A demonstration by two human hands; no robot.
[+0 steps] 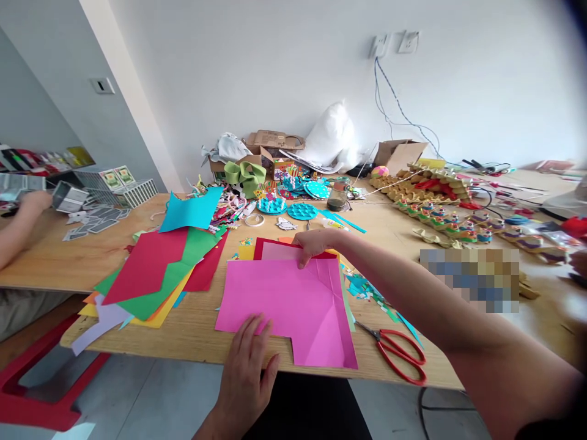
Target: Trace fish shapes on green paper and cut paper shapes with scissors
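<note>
Left hand point(247, 366) and right hand point(315, 244) touch pink paper point(270, 293) between them.

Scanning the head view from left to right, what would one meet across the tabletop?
Another person's hand → loose cards → curled blue sheet → large pink sheet → red-handled scissors.

Blk short sleeve point(553, 426), R arm point(413, 296); blk cloth point(309, 408) on lap; L hand point(247, 366), R hand point(318, 243) bare.
</note>
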